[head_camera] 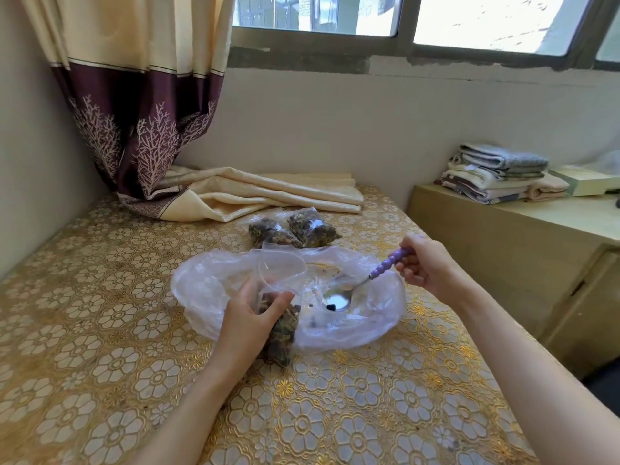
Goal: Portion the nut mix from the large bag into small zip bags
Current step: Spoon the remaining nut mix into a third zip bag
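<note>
1. Head view. Large bag: clear plastic, spread flat on the floral tablecloth, nearly empty, a few nut pieces left inside.
2. Left hand: fingers curled round a small zip bag of nut mix, mouth held up and open, likely to receive.
3. Right hand: clamped on a purple-handled spoon, bowl low in the large bag, gathering remnants.
4. Two filled zip bags: parked beyond, near a folded curtain.

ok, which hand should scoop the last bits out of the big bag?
Right. The right hand already grips the spoon, whose bowl sits inside the big bag by the leftover bits. The left hand is busy holding the small bag, mouth open.
</note>
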Tool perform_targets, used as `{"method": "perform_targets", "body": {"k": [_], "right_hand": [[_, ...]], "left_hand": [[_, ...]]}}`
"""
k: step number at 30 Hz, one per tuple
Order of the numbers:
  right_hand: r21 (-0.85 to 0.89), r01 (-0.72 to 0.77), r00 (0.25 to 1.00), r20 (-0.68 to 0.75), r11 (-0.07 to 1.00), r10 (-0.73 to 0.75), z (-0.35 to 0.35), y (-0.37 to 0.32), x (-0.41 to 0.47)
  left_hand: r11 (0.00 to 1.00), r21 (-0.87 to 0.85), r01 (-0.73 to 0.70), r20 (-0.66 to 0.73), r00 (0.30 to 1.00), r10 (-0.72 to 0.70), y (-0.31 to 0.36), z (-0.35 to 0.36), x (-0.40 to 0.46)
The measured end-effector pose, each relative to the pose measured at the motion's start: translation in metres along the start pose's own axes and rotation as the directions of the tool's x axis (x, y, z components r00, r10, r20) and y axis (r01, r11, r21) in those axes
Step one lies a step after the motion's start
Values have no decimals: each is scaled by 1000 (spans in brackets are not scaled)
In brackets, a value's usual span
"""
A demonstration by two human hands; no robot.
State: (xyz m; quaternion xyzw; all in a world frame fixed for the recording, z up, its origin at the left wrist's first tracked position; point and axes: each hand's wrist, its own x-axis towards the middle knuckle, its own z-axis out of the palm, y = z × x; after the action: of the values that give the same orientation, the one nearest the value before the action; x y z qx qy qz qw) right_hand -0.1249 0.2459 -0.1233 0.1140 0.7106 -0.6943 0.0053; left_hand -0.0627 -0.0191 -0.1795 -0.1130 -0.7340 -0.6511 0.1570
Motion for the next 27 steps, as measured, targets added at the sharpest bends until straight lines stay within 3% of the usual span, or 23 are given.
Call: {"method": "perform_targets", "body": {"k": [7, 12, 22, 25, 27], "right_hand": [[174, 171, 983, -91, 970, -157, 7, -31, -11], [292, 304, 952, -45, 907, -304, 27, -59, -29], [116, 599, 754, 251, 792, -607, 60, -66, -62], [139, 589, 750, 271, 796, -603, 58, -67, -63], [158, 582, 770, 207, 798, -603, 56, -67, -63]], "left_hand": [[999, -34, 7, 25, 1000, -6, 1, 1, 0], [999, -28, 29, 20, 999, -29, -2, 1, 0], [999, 45, -16, -20, 1000, 17, -2, 0, 1], [999, 42, 7, -34, 999, -5, 0, 0, 1], [999, 53, 4, -46, 999, -2, -1, -1, 2]]}}
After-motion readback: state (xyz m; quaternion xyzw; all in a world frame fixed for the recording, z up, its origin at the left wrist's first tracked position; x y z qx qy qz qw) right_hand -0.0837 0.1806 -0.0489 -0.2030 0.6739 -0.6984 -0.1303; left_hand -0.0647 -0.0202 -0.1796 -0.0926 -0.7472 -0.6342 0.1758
